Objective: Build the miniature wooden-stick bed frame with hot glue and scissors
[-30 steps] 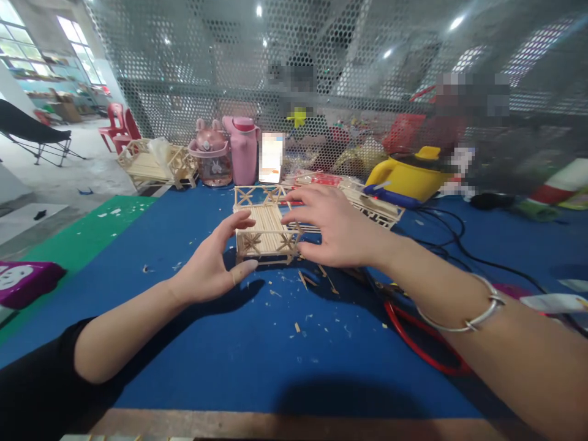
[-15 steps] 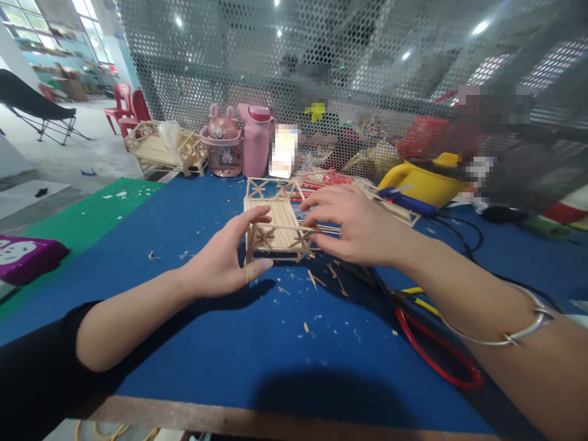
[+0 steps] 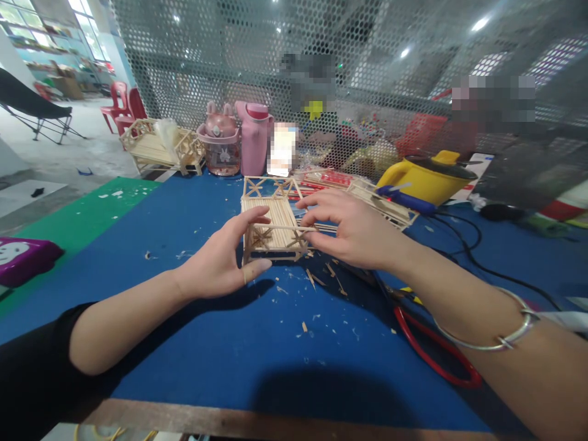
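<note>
A small model bed-like frame of thin wooden sticks (image 3: 275,215), with a slatted floor and crossed pieces in its railings, stands upright on the blue tabletop (image 3: 193,361). My left hand (image 3: 223,250) is around its near left corner, fingers and thumb spread wide; firm contact cannot be made out. At the right end of the near railing, my right hand (image 3: 344,228) has curved, parted fingers. Its fingertips are at the rail end, with a gap between thumb and fingers; whether they touch it is unclear. Wood splinters (image 3: 311,278) lie in front of the model.
Red-handled pliers or cutters (image 3: 436,355) lie beneath my right forearm. Behind are a larger stick model (image 3: 156,147), a pink bottle (image 3: 254,144), a bunny-eared cup (image 3: 223,150), a lit phone (image 3: 282,150), another stick frame (image 3: 390,208), a yellow pot (image 3: 427,184) and cables (image 3: 473,239).
The view has shifted slightly. Both hands keep nearly the same pose around the stick model, which stays in place.
</note>
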### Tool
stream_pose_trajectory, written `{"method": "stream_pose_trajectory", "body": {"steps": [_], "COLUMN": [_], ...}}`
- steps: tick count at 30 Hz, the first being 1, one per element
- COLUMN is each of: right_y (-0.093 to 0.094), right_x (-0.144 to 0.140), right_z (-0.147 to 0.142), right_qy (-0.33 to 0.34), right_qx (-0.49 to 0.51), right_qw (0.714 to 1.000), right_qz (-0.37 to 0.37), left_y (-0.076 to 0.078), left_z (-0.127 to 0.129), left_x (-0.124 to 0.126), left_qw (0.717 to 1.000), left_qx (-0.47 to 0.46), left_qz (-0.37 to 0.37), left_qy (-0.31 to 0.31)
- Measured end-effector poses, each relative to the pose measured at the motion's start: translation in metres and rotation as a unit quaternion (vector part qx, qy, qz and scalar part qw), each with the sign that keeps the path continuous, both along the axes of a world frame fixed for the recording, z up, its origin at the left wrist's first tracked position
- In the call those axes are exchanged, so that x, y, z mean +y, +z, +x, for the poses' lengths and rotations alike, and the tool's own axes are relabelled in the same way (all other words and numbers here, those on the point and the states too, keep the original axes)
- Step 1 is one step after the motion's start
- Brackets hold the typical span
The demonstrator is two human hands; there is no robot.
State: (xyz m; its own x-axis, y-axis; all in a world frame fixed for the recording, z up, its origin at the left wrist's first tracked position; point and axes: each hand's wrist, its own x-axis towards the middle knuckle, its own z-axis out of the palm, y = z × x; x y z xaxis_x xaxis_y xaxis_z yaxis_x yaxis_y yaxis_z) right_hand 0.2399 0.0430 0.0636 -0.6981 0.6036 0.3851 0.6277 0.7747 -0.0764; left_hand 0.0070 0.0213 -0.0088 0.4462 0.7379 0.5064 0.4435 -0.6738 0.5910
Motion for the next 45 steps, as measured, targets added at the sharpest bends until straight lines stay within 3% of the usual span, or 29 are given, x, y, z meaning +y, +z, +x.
{"method": "stream_pose_trajectory", "body": {"steps": [19,29,38,42,45], "right_y": [0.001,-0.001,0.003,0.012,0.018], "right_x": [0.0,-0.001,-0.001,-0.002,-0.001], "right_z": [0.001,0.0,0.004,0.005,0.004], "right_qy": [-0.009,-0.013,-0.022,0.003,0.026], "right_qx": [0.002,0.039,-0.047,-0.127,-0.154], "right_qw": [0.999,0.999,0.994,0.98,0.976], "right_qz": [0.036,0.011,0.095,0.151,0.149], "left_y": [0.001,0.0,0.001,-0.001,-0.002], "left_z": [0.001,0.0,0.0,-0.001,-0.001], "left_x": [-0.001,0.0,0.0,0.0,0.001], "left_qw": [1.0,1.0,1.0,1.0,1.0], "left_qx": [0.006,0.013,0.011,0.007,0.008], "left_qz": [0.007,0.005,0.006,0.01,0.016], "left_qy": [0.015,0.008,0.013,0.01,0.008]}}
